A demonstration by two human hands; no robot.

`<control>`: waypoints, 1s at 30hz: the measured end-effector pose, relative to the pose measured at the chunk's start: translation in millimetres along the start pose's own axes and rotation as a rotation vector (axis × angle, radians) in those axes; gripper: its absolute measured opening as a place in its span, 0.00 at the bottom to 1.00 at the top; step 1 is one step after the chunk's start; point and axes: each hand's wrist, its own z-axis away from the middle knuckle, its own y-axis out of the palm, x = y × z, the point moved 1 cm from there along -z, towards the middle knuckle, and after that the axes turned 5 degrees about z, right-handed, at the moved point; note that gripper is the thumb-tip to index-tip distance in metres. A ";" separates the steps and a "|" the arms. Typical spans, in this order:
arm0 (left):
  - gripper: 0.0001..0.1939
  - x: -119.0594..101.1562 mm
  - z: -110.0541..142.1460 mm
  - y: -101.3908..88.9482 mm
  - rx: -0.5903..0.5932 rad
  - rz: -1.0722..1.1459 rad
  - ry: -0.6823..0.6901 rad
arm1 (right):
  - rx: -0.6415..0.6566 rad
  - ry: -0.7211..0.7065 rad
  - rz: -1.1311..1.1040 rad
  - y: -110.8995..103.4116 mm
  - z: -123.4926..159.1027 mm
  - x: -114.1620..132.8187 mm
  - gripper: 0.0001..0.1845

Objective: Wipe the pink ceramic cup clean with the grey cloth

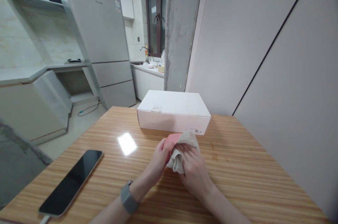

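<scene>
Plugged-in phone [72,183], silver refrigerator [99,27], curved faucet [145,48]

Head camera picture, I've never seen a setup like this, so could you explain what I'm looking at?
There is no machine, only a person's two bare hands. The one picture comes from a camera worn on the head, looking forward and down. The left hand, with a grey band at its wrist, holds a pink item I can't identify; the right hand holds a light grey cloth against it. On the wood-patterned table lie a phone, with a white cable at its near end, and, beyond the hands, a closed white box.
</scene>
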 end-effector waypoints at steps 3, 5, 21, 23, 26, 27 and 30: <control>0.19 2.4 5.4 8.4 0.089 0.227 0.032 | -0.003 0.042 0.003 -1.5 0.0 -3.7 0.24; 0.22 1.6 6.1 8.8 0.182 0.276 -0.014 | 0.007 -0.009 -0.021 -7.3 -0.5 -7.7 0.24; 0.24 -25.7 -3.2 -15.6 0.347 -0.386 0.004 | -0.006 -0.367 -0.212 0.6 7.6 -8.8 0.25; 0.24 -23.9 -3.9 -13.2 0.314 -0.390 0.065 | -0.001 -0.360 -0.175 -1.3 6.5 -13.8 0.26; 0.22 -18.0 -6.4 -14.3 0.266 -0.382 0.136 | 0.036 -0.333 -0.123 -2.3 5.0 -17.3 0.28; 0.21 -15.7 -7.1 -15.3 0.249 -0.381 0.155 | 0.049 -0.320 -0.110 -2.5 4.5 -17.5 0.29; 0.21 -10.4 -6.8 -17.0 0.181 -0.379 0.189 | 0.064 -0.276 -0.093 -4.0 3.2 -16.9 0.28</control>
